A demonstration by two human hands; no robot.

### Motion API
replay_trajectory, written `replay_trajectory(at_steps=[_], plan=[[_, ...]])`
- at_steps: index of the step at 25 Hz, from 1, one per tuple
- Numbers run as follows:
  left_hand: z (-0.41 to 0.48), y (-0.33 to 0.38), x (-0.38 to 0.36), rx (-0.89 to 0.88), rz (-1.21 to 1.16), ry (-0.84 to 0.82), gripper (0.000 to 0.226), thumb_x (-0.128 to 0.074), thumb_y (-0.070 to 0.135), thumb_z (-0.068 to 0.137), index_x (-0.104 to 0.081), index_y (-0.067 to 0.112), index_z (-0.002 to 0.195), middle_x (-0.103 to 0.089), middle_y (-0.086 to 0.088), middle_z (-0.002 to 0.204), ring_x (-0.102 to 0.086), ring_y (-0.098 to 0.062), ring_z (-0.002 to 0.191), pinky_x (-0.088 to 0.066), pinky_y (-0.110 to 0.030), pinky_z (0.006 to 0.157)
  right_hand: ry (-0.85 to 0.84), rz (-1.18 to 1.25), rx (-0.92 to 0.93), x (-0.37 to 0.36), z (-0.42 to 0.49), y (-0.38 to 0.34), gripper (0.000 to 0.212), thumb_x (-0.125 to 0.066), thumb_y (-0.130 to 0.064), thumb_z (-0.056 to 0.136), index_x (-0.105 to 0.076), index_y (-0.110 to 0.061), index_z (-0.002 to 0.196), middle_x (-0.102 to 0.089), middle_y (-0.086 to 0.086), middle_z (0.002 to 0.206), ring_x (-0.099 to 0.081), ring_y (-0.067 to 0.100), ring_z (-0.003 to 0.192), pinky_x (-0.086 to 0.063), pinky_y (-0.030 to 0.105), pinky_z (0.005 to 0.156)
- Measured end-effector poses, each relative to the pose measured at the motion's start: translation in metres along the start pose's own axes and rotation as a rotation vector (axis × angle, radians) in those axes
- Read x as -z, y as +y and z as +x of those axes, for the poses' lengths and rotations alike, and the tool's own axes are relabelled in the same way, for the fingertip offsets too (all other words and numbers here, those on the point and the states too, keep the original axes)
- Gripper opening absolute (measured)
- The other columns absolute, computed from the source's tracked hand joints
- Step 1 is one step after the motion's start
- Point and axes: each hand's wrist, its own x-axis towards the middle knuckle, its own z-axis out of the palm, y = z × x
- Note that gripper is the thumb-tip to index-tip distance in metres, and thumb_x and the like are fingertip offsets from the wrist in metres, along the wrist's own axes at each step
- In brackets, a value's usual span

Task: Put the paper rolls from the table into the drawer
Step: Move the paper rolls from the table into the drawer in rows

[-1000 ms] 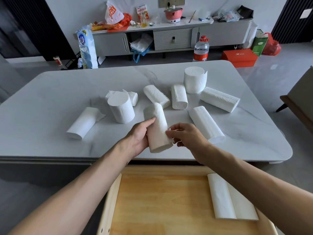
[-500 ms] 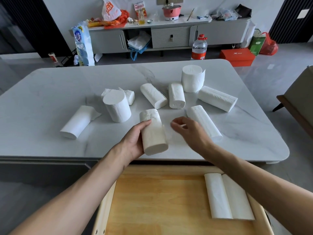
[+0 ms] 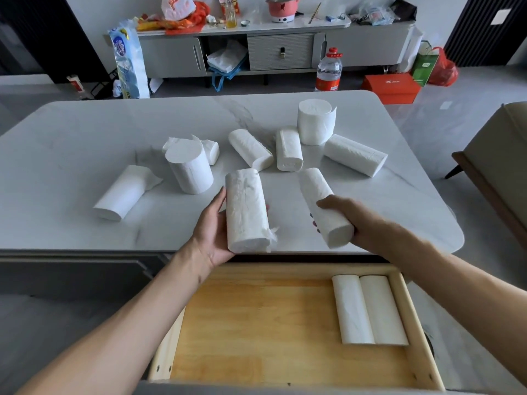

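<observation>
- The white marble-patterned table point(image 3: 85, 138) with rounded corners fills the middle of the view, reaching away beyond both hands.
- The open light wooden drawer point(image 3: 256, 323) sits below the near table edge, under and toward the person from both grips; its bare floor lies beneath the left wrist.
- Two white paper rolls lying side by side in the drawer point(image 3: 369, 309) rest against its right wall, below the right forearm.
- The left hand point(image 3: 212, 232) is wrapped around a white paper roll point(image 3: 246, 210), held nearly upright at the near table edge, thumb on its left side and fingertips showing at its right.
- The right hand point(image 3: 356, 220) grips a second white paper roll point(image 3: 325, 206), tilted with its far end leaning left; whether this roll touches the tabletop I cannot tell.
- Beyond the left grip, an upright white roll point(image 3: 189, 166) stands on end, with a lying roll with a loose sheet point(image 3: 122, 193) further left.
- Beyond and between the two grips lie two short white rolls point(image 3: 288, 149); behind the right grip are a standing roll point(image 3: 315, 121) and a long lying roll point(image 3: 355, 155).
</observation>
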Motion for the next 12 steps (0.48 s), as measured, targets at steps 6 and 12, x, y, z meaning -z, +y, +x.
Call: replay_trajectory(at_steps=[6,12], plan=[[-0.052,-0.005,0.023,0.307,0.580,0.009,0.057,-0.079,0.047,0.074,-0.072,0.005,0.111,-0.070,-0.020,0.099,-0.069,-0.036,0.091,-0.056,-0.049,0.081,-0.379,0.118,-0.292,0.021,-0.082,0.065,0.061,-0.069,-0.028,0.077,-0.052,-0.002,0.129,-0.066,0.024,0.113,-0.067,0.032,0.091,-0.057,0.039,0.079],[-0.046,-0.054,0.035,0.459,1.565,0.229,0.069,-0.079,0.050,0.070,-0.052,0.013,0.121,-0.063,-0.008,0.115,-0.066,-0.024,0.098,-0.055,-0.036,0.081,-0.043,-0.339,-0.487,0.005,-0.065,0.144,0.075,-0.075,-0.038,0.074,-0.043,-0.008,0.134,-0.066,0.013,0.103,-0.068,0.028,0.085,-0.055,0.037,0.070]])
